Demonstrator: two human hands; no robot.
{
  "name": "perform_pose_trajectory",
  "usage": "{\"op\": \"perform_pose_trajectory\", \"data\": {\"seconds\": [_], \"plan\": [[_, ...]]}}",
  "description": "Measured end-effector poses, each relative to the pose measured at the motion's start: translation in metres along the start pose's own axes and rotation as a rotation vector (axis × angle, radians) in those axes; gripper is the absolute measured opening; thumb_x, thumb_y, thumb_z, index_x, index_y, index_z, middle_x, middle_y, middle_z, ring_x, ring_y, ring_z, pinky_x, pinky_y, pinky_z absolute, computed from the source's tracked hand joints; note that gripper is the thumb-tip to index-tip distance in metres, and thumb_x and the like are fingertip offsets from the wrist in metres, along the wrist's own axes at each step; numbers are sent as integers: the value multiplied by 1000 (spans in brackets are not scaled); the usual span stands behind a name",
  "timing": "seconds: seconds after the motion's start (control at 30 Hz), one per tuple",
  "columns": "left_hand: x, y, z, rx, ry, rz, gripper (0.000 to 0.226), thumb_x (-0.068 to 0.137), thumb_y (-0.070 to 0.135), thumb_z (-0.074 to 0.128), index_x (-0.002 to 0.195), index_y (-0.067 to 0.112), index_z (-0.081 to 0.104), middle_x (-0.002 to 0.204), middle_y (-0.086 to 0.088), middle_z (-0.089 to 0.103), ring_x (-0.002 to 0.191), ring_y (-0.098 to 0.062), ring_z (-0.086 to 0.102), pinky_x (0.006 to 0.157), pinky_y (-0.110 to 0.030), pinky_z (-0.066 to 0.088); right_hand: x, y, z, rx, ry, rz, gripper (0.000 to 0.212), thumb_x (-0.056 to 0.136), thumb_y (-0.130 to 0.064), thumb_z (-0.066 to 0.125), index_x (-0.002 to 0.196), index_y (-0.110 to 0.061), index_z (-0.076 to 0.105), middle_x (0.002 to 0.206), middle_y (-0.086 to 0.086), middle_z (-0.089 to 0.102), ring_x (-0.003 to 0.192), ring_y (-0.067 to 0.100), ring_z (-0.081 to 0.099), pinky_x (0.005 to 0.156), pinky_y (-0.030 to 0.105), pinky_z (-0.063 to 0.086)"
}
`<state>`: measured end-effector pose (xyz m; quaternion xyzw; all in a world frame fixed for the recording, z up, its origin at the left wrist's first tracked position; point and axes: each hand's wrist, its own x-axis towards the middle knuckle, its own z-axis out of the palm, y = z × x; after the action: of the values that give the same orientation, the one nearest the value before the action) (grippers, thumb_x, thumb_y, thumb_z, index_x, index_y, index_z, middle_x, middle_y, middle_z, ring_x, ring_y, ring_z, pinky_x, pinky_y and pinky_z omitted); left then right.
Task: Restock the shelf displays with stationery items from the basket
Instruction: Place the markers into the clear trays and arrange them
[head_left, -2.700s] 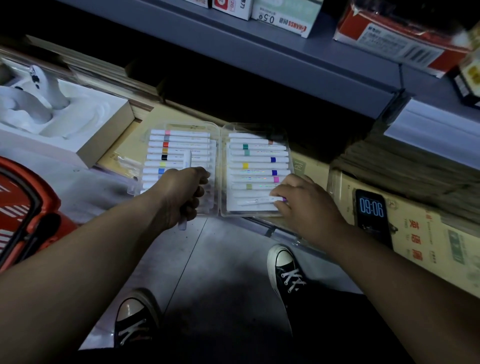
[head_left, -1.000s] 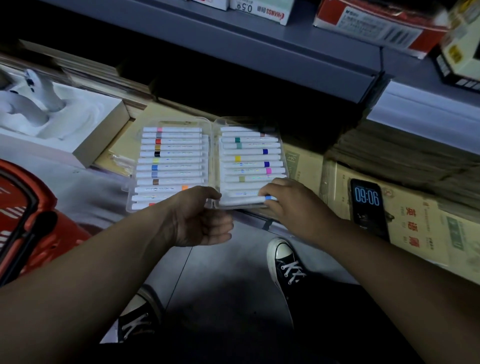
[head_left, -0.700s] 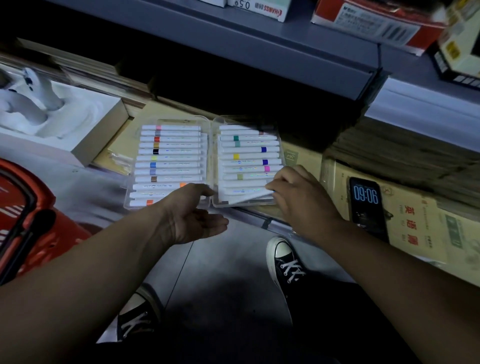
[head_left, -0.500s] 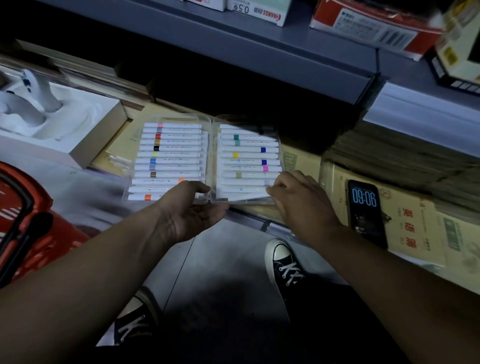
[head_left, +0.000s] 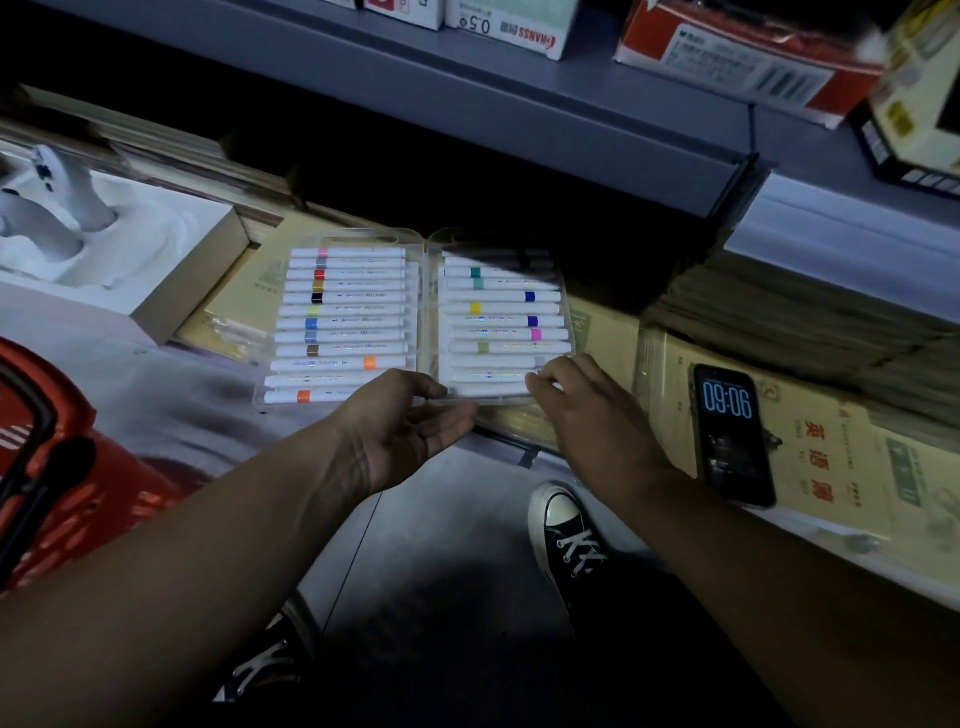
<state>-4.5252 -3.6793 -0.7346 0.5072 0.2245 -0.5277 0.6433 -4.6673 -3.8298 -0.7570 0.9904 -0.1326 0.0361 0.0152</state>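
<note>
A clear marker case (head_left: 426, 322) is laid open and flat, both halves up, on yellow books (head_left: 826, 467) under the grey shelf board (head_left: 493, 98). Each half is filled with white markers (head_left: 343, 310) set in a row from far to near, each banded with one colour.

The left hand (head_left: 410, 431) is turned palm up at the near edge of the case, by the hinge. The thumb is laid over that edge and the fingers are held just under it, so the case is taken in a narrow grip.

The right hand (head_left: 587, 415) is placed palm down at the near right corner of the right half. Its fingertips (head_left: 543, 375) are curled onto the ends of the nearest markers. Whether a marker is pinched in that grip cannot be told.

A red basket (head_left: 47, 467) is seen at the left edge, well apart from the case. A white box (head_left: 140, 270) with a moulded insert is set far left of the case. A phone (head_left: 732, 436) with a lit screen is laid on the yellow books to the right of the right hand. Cartons (head_left: 727, 57) are stood on the shelf board above. A black shoe (head_left: 569, 535) is planted on the floor between the forearms.
</note>
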Motion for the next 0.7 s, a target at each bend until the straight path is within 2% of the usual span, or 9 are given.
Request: {"op": "perform_pose_trajectory", "data": {"seconds": [0.13, 0.23, 0.3, 0.37, 0.47, 0.53, 0.6, 0.67, 0.7], "plan": [[2, -1, 2, -4, 12, -4, 14, 95, -8, 43, 103, -5, 55, 113, -30, 64, 106, -38, 70, 86, -44, 58, -1, -3, 2, -89, -31, -14, 40, 63, 4, 56, 100, -3, 70, 97, 10, 65, 91, 32, 63, 71, 34, 53], [2, 0, 1, -5, 19, -9, 18, 95, -7, 44, 109, -5, 55, 114, -31, 65, 100, -38, 71, 80, -43, 59, -7, -14, 7, -210, -121, -17, 45, 77, -6, 38, 110, 0, 67, 104, 13, 62, 92, 32, 61, 81, 40, 54], [3, 1, -1, 4, 20, -26, 27, 95, -5, 45, 119, -8, 54, 117, -33, 66, 101, -38, 72, 78, -44, 60, -11, -20, 12, -250, -195, 15, 50, 82, -6, 34, 121, 6, 62, 116, 20, 60, 97, 37, 59, 92, 47, 52], [3, 2, -4, 10, 41, -38, 33, 94, -3, 46, 125, -11, 54, 122, -33, 65, 108, -38, 70, 79, -45, 62, -13, -26, 13, -268, -239, 53, 50, 84, -5, 41, 130, 11, 56, 124, 25, 56, 104, 41, 57, 101, 52, 47], [2, 7, -11, -31, 138, 13, 23, 95, -1, 46, 115, -10, 53, 117, -33, 62, 108, -40, 67, 82, -49, 61, -15, -35, 10, -202, -253, 106, 65, 80, -6, 59, 141, 9, 47, 136, 27, 52, 124, 47, 51, 112, 56, 39], [3, 15, -22, -73, 247, 88, 25, 97, 2, 45, 121, -2, 47, 113, -29, 56, 104, -40, 65, 79, -47, 60, -15, -41, 10, -100, -233, 46, 81, 77, -7, 63, 152, 3, 35, 153, 23, 41, 143, 43, 38, 119, 53, 31], [4, 24, -35, -71, 339, 177, 24, 98, 6, 43, 122, 9, 48, 117, -22, 53, 102, -34, 62, 76, -44, 59, -14, -46, 7, -48, -237, -42, 89, 82, -7, 60, 159, -4, 16, 167, 16, 15, 154, 33, 15, 125, 44, 9], [0, 34, -46, -89, 397, 237, 18, 99, 8, 41, 112, 12, 52, 107, -15, 58, 91, -28, 62, 75, -43, 57, -13, -50, 5, -12, -281, -57, 86, 93, -8, 48, 160, -8, -6, 168, 10, -13, 155, 25, -12, 121, 37, -14], [-2, 39, -50, -110, 436, 256, 16, 99, 7, 41, 105, 13, 54, 99, -12, 60, 88, -28, 63, 78, -43, 56, -12, -51, 4, -12, -309, -51, 84, 95, -8, 44, 159, -8, -11, 166, 9, -20, 154, 24, -19, 119, 36, -19]]}}
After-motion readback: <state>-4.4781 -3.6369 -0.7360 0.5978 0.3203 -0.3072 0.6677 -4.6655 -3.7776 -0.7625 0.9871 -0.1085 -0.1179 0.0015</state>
